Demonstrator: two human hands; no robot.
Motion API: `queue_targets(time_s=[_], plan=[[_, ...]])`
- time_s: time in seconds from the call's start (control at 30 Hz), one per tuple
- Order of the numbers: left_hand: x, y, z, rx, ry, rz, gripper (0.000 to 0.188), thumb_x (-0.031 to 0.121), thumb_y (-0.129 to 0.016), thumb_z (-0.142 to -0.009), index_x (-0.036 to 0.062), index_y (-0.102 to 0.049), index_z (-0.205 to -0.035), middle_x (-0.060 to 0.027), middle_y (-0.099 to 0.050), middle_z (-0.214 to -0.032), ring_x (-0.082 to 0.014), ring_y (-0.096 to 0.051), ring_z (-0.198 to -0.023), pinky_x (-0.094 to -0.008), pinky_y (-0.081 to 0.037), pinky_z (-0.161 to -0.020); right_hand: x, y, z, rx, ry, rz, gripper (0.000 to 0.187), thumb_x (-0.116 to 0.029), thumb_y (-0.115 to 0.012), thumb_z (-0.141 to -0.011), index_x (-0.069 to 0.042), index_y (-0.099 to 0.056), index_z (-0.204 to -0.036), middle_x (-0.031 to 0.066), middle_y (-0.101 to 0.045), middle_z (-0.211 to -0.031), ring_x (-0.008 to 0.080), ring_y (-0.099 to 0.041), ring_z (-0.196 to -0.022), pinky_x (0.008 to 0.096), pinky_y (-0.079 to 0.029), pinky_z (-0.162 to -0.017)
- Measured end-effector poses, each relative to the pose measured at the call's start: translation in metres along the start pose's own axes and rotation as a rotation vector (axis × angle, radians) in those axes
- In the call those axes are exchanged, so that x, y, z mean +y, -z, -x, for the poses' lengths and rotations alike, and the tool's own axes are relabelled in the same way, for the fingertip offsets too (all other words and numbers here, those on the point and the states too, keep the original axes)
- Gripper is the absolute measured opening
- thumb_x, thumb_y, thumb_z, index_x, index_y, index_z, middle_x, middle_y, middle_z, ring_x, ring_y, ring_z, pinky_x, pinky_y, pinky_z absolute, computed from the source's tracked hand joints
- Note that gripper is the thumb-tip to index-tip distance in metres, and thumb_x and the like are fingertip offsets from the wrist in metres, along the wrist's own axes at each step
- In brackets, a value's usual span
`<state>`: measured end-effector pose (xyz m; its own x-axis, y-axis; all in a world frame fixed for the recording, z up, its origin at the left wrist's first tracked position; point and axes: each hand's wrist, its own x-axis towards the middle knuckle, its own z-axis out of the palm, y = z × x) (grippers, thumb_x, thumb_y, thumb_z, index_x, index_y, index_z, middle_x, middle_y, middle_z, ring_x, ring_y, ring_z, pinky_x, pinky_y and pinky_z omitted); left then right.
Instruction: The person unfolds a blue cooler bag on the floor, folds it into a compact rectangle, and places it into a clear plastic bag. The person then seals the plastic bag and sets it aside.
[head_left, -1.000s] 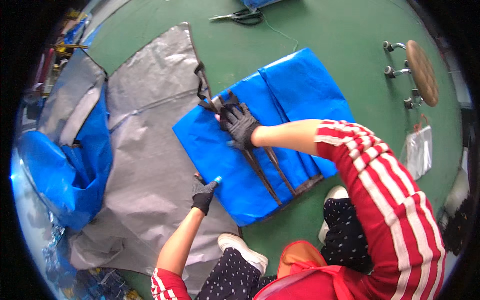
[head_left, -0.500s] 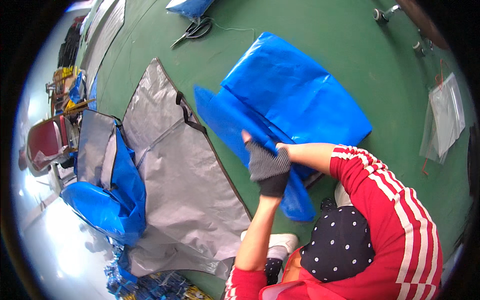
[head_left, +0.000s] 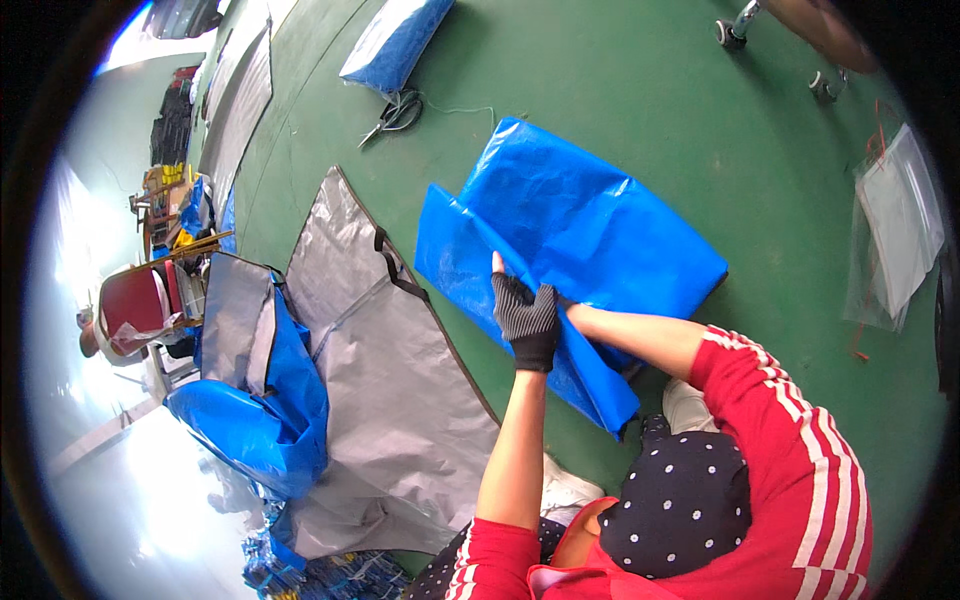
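Note:
A blue plastic tarp [head_left: 610,230], folded over in layers, lies on the green floor before me. My left hand [head_left: 525,312], in a dark striped glove with a bare fingertip showing, grips the raised fold on its near left side. My right forearm [head_left: 640,335] reaches in from the right. The right hand goes behind that fold, next to the left one, so its fingers are hidden. A loose flap of the tarp hangs toward my feet.
A large grey sheet [head_left: 390,400] with a black strap [head_left: 395,268] spreads to the left, beside a blue-and-grey bundle [head_left: 260,430]. Scissors [head_left: 400,112] lie by a blue packet [head_left: 395,50] at the top. Clear plastic bags [head_left: 895,230] are at the right, below chair casters [head_left: 732,35].
The view has shifted, so the surroundings sit lower and farther right. The tarp's left flap has opened out flatter, and my left hand has turned more upright on the fold.

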<state>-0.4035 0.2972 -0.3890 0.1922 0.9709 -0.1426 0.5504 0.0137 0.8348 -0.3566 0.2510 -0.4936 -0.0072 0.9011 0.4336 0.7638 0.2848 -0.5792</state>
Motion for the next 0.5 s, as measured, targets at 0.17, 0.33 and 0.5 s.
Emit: queue_targets(time_s=[0.17, 0.33, 0.5], plan=[[-0.012, 0.013, 0.017, -0.059, -0.106, 0.392, 0.079, -0.008, -0.056, -0.074, 0.0033, -0.026, -0.146, -0.0122, -0.054, -0.118, -0.0207, -0.055, -0.103, -0.0310, -0.044, -0.089, 0.002, -0.006, -0.011, 0.202, -0.189, 0.212, 0.055, -0.023, -0.040, -0.092, -0.007, -0.031, -0.143, 0.0184, -0.035, -0.145, 0.0344, -0.033, -0.135, 0.0582, -0.021, -0.109], [-0.010, 0.021, 0.016, 0.037, -0.095, 0.474, 0.077, -0.006, -0.054, -0.074, 0.0009, -0.026, -0.146, -0.0174, -0.041, -0.140, -0.0274, -0.045, -0.124, -0.0357, -0.035, -0.104, -0.007, -0.019, -0.040, -0.351, -0.471, 0.271, 0.059, -0.032, -0.033, -0.094, 0.000, -0.028, -0.143, 0.0271, -0.033, -0.144, 0.0505, -0.032, -0.129, 0.0731, -0.017, -0.099], [-0.013, 0.047, 0.023, 0.140, -0.170, 0.437, 0.071, -0.001, -0.051, -0.078, 0.0034, -0.030, -0.145, -0.0157, -0.037, -0.144, -0.0271, -0.044, -0.123, -0.0349, -0.036, -0.102, -0.013, -0.022, -0.048, -0.404, -0.483, 0.383, 0.061, -0.034, -0.031, -0.095, -0.005, -0.021, -0.148, 0.0254, -0.021, -0.151, 0.0557, -0.025, -0.131, 0.0776, -0.012, -0.095]])
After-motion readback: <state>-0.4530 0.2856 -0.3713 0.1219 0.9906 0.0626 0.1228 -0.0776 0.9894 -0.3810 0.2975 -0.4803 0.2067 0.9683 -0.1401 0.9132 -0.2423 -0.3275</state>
